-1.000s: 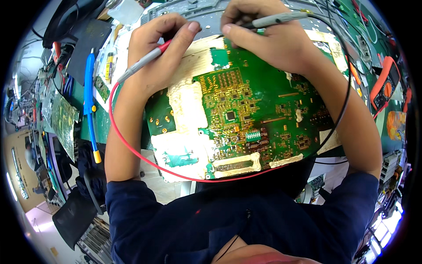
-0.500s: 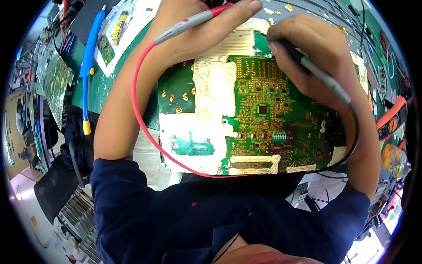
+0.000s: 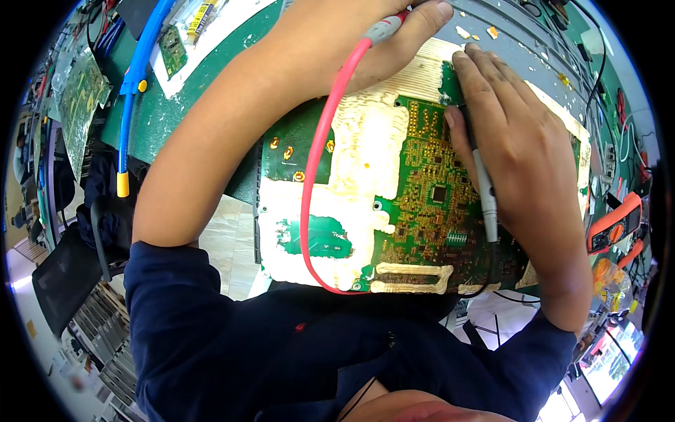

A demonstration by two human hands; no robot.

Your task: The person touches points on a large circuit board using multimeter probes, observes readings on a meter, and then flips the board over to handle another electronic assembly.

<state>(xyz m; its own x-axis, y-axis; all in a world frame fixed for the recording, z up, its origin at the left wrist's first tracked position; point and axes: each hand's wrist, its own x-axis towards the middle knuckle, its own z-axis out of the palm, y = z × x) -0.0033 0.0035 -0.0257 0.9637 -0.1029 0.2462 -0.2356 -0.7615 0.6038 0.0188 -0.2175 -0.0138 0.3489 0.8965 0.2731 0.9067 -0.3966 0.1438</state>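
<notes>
A large green circuit board (image 3: 436, 158) lies in front of me, partly coated with cream-coloured ridged material (image 3: 365, 155). My left hand (image 3: 397, 49) is closed around a red-and-grey test probe (image 3: 384, 29) over the board's far edge; its fingertips are cut off by the top of the picture. The probe's red lead loops down across the board. My right hand (image 3: 517, 123) rests on the board's right part, fingers extended forward. A black-and-grey test probe (image 3: 485, 186) is held under it, between thumb and palm, and its tip is hidden.
An orange-and-black multimeter (image 3: 617, 224) lies at the right. A blue tool with yellow ends (image 3: 133, 86) and a small circuit board (image 3: 172, 53) on white paper are at the left. Cream crumbs (image 3: 492, 32) dot the grey surface beyond the board. A black chair (image 3: 77, 264) stands lower left.
The board appears shifted right and slightly down in the picture. My right hand has flattened from a curled grip, its probe now more upright. My left hand has moved right with the red probe.
</notes>
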